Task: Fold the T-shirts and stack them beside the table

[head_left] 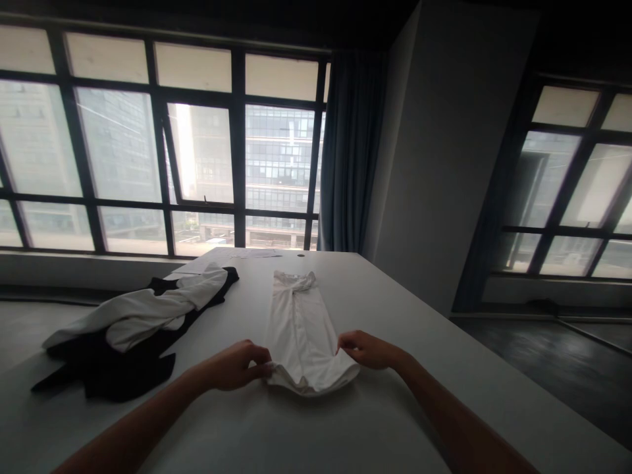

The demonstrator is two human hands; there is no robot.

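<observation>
A white collared shirt (301, 322), its sides folded in to a narrow strip, lies on a white table (390, 309) with the collar at the far end. My left hand (241, 365) pinches the left corner of its near edge. At the right corner, my right hand (365, 349) has its fingers closed on the cloth. Between the two hands the hem sags in a curve, slightly raised off the tabletop.
To the left lies a loose heap of a white garment (148, 313) and a black garment (118, 368). Papers (251, 253) and a small dark round spot are at the table's far end, near windows and a blue curtain (350, 151).
</observation>
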